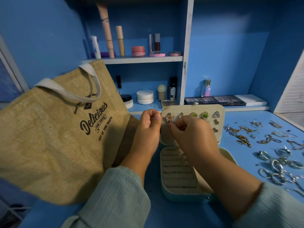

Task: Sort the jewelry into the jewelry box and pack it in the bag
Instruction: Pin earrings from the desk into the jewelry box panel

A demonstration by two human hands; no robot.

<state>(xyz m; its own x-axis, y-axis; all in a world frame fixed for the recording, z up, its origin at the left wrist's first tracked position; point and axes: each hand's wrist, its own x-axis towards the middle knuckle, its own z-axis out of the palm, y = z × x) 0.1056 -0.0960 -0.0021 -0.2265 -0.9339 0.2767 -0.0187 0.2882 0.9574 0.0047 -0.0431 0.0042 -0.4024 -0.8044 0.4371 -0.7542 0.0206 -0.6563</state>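
The cream jewelry box (174, 191) lies open on the blue desk, its ring rolls facing up. Its upright lid panel (220, 111) carries several earrings, among them a butterfly earring (169, 118) and green stone earrings (205, 115). My left hand (148, 127) grips the panel's left edge with curled fingers. My right hand (189, 130) pinches something small just below the butterfly earring; what it pinches is hidden by the fingers. The jute bag (54, 137) printed "Delicious" stands to the left. Loose chains (243, 137) and silver rings (278, 165) lie on the desk at right.
Shelves behind hold cosmetics: tubes (107, 30), pink jars (138, 51), white pots (145, 96), a perfume bottle (207, 88). A dark eyeshadow palette (215, 100) and a white box (250, 99) lie behind the jewelry box. A white slatted panel (294, 92) stands at far right.
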